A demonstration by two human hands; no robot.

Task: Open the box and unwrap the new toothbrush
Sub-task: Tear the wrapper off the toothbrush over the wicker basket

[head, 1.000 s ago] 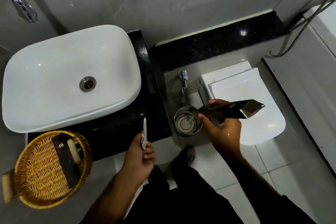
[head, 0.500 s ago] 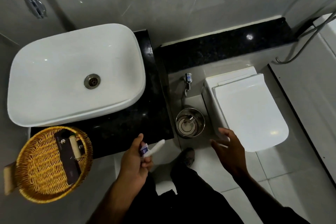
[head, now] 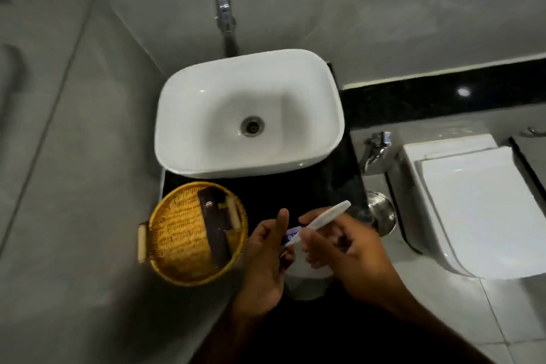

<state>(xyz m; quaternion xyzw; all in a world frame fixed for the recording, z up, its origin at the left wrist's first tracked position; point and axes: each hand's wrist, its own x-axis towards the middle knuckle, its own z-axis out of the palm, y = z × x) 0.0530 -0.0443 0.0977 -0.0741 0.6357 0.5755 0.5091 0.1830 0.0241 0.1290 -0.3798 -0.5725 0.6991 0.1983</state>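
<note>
Toothbrush now pinched by both the left hand and right hand.

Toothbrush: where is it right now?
In the head view the wrapped toothbrush sits low and centre, held between the left hand and right hand, just right of the wicker basket, below the sink.
</note>
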